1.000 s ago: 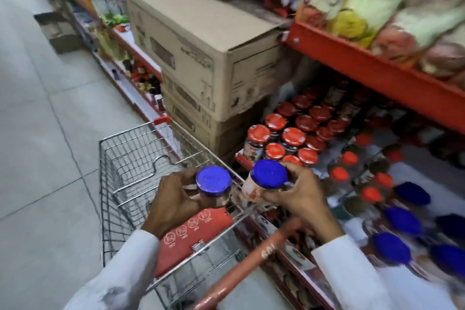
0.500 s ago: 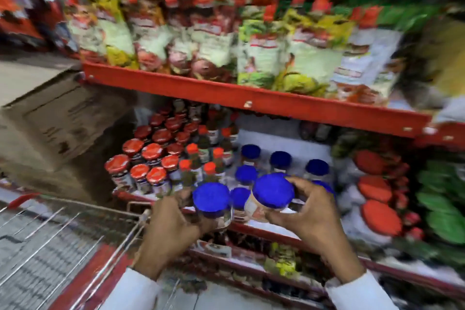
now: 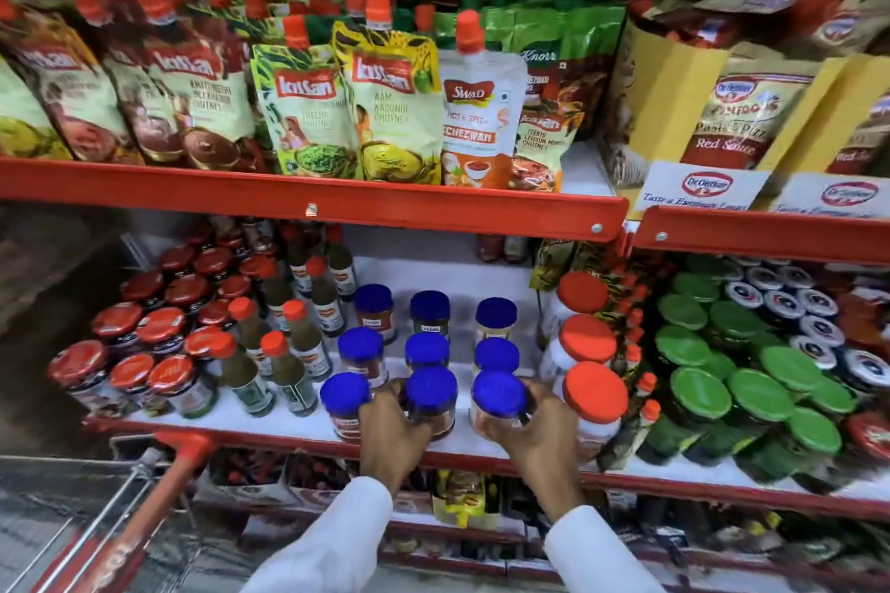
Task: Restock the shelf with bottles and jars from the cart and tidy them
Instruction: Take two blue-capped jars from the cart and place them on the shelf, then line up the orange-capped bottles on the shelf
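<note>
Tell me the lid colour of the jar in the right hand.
Blue lid, seen in the head view.

Left of the white "Swad Hot & Spicy Schezwan" pouch (image 3: 481, 111) stand "Kissan" chutney pouches (image 3: 390, 106); right of it, "Knorr" packets (image 3: 554, 63), "Dr. Oetker" red-sauce pouches (image 3: 741, 116) and tray cards (image 3: 700, 188).
</note>
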### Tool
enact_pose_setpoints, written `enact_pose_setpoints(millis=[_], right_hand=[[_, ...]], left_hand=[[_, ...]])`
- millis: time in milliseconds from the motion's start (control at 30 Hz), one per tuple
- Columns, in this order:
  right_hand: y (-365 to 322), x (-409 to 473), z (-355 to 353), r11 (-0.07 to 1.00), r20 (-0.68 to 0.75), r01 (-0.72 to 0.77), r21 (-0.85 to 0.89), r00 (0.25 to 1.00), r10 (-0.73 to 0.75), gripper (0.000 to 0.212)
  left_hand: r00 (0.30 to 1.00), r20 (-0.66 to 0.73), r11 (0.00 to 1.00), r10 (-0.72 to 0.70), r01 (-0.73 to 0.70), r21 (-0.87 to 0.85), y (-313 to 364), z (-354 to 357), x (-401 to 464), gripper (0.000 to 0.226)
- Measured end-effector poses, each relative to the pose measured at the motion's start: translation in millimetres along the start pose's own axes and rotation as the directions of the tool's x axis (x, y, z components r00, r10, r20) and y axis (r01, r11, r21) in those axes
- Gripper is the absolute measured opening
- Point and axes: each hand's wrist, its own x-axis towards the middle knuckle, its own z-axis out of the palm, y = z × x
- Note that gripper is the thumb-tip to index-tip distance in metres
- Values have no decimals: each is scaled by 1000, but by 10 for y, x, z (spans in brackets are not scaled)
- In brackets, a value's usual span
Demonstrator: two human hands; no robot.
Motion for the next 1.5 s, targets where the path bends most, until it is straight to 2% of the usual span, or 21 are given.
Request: enact_pose_setpoints(millis=[167,300,400,467,567,700,800,933,1067,1167,1233,1333,1367,1500], right_hand=[[145,45,174,997,35,-71,-6,997,71,39],[155,31,207,998,37,-51,43,998,49,38],[98,25,192,998,21,-41,57,999,40,42],[36,-15,180,1000,-7,-27,12,1000,27,46],[-115,-121,197,986,-25,20,-165,999,-24,68],[-472,-208,414,923,66,244,-297,970,-235,69],[-760,-218,710,886,149,336,-318,941,-304,70],[-1083,-253,1151,882,248,406,-239,904,-348,65],[-1397,-217,1613,915,350,369,-160,888,-297,63],[-1602,-147,1913,928,332,348,-133,898,-290,58],[-1714,-80,2062,933,303,330,-147,913,-275,49],[-1820,24,2201,927,267,287,-243,938,-220,10],[-1855,41,2231,926,256,262,-273,947,-192,6],[-1936,92,2332,945,218,140,-296,973,-75,11]], left_hand=[[999,-11,999,-34,34,24,-8,138,12,34],[998,12,998,-66,66,10,-117,153,44,34],[996,70,999,-49,48,22,-179,101,85,49],[995,102,1000,-3,1,18,-105,-1,56,61],[994,85,998,65,-63,-24,-25,-285,-22,71],[954,-41,953,298,-295,71,-60,-848,-98,52],[912,-135,916,387,-363,172,-236,-1320,-27,46],[901,-234,925,366,-324,197,-605,-1833,131,40],[910,-310,959,276,-241,149,-886,-2156,306,33],[932,-284,972,225,-194,134,-1024,-2278,527,37],[936,-258,967,240,-205,154,-1061,-2348,671,43],[948,-167,958,270,-247,145,-1012,-2400,821,47],[951,-140,956,277,-258,140,-998,-2410,866,45],[955,-66,952,290,-281,119,-1007,-2426,1035,29]])
